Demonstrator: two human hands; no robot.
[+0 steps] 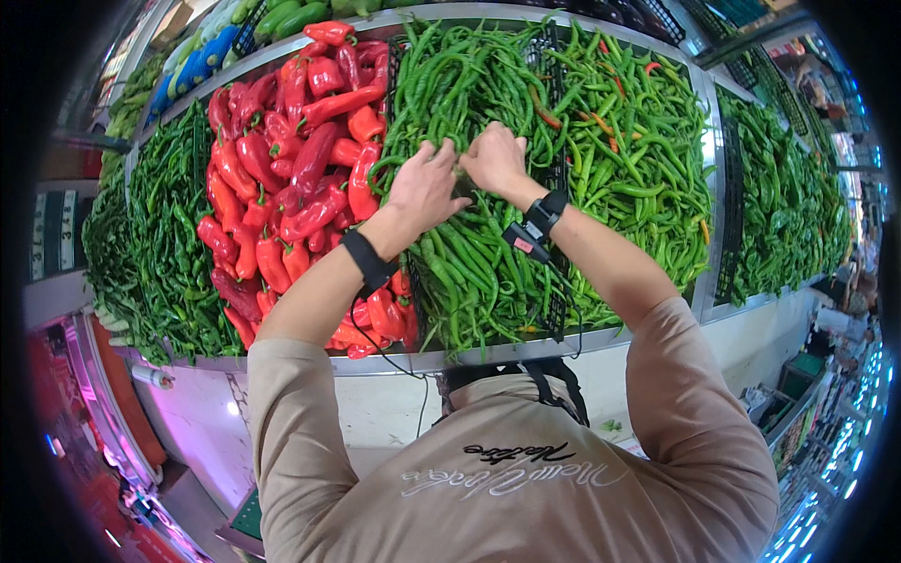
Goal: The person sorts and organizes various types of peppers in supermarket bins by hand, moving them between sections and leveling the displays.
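Both hands are over a bed of long, thin green chili peppers (pixel 469 258) in the middle of the display. My left hand (pixel 425 186) lies on the peppers with its thumb held apart and its fingers bent down among them, with nothing seen in its grasp. Close beside it, my right hand (pixel 495 161) has its fingers curled in and pressed together. Whatever it may grip is hidden behind the knuckles. Dark straps circle both wrists, and a small black device (pixel 527 242) sits at the right one.
Large red peppers (pixel 305 178) fill the section at left; smaller, lighter green chilies (pixel 638 178) lie at right. Farther out are dark green peppers (pixel 784 197) and more green peppers (pixel 169 235). A metal front edge (pixel 601 343) borders the stand. A thin black cable (pixel 422 403) hangs in front.
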